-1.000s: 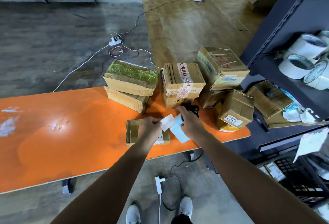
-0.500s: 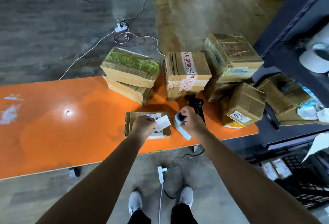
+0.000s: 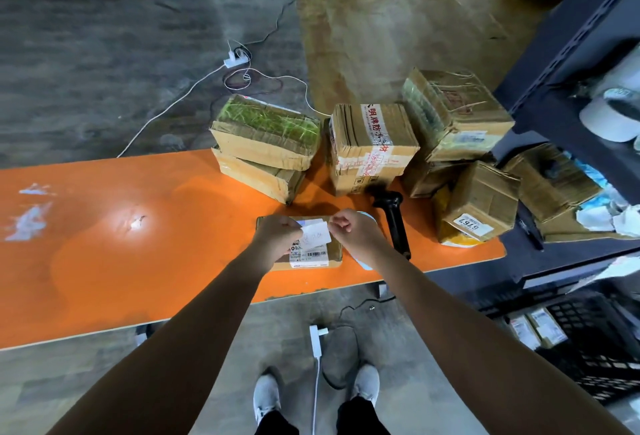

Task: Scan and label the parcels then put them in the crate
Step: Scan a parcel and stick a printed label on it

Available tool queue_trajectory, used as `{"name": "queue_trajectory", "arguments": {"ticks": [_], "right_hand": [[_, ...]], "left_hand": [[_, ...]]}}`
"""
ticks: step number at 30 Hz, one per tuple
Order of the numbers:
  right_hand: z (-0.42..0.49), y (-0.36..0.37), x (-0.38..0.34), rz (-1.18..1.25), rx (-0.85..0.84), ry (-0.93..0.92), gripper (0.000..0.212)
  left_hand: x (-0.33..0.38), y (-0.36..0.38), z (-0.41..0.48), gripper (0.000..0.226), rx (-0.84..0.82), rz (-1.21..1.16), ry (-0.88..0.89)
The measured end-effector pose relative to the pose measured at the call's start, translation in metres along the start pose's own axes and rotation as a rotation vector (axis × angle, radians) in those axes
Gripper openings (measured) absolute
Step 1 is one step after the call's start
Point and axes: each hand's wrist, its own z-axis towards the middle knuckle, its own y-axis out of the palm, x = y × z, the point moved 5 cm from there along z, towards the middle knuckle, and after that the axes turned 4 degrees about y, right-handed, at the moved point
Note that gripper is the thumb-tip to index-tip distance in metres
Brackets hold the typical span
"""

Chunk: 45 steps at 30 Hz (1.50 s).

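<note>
My left hand (image 3: 277, 235) and right hand (image 3: 353, 234), pinching a label (image 3: 315, 234) over the flat parcel (image 3: 334, 253), have open orange table (image 3: 104, 261) to the left. Ahead, a stack of two parcels (image 3: 266, 144) and a taped box (image 3: 370, 147) block the far edge, a narrow gap between them. Just right, the black scanner (image 3: 396, 223) lies in the way; behind it more boxes (image 3: 481, 202) crowd the table's end beside the shelf rack (image 3: 554, 64).

An orange table (image 3: 104, 244) with white scuffs at its left end stands on a grey floor. Beyond it lie a white power strip (image 3: 236, 60) with looped cables (image 3: 166, 111) and a brown cardboard sheet (image 3: 381, 26). A dark rack (image 3: 571, 64) at right holds white tape rolls (image 3: 609, 119). A white plug (image 3: 317, 339) lies on the near floor.
</note>
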Motion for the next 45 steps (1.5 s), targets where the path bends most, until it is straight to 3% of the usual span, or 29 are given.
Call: {"name": "queue_trajectory", "arguments": {"ticks": [5,14,20,27,38,45], "right_hand": [[-0.003,0.015,-0.003,0.031,-0.007,0.049,0.006],[0.009,0.032,-0.013,-0.009,-0.014,0.121,0.021],[0.030,0.022,-0.019,0.004,0.003,0.148,0.023],[0.050,0.033,-0.037,-0.007,-0.038,0.152,0.023],[0.059,0.062,-0.058,-0.082,-0.078,0.129,0.021],[0.062,0.067,-0.050,-0.166,-0.063,0.172,0.025]], "left_hand": [[-0.008,-0.005,0.000,0.013,-0.029,0.038,0.017],[-0.022,-0.022,0.020,0.028,0.105,0.116,0.057],[-0.004,-0.025,0.034,0.021,0.159,0.111,0.173],[-0.006,-0.046,0.043,0.025,0.209,0.033,0.137],[-0.026,-0.066,0.053,0.015,0.260,0.179,0.178],[-0.046,-0.072,0.064,0.048,0.149,-0.015,0.102]]}}
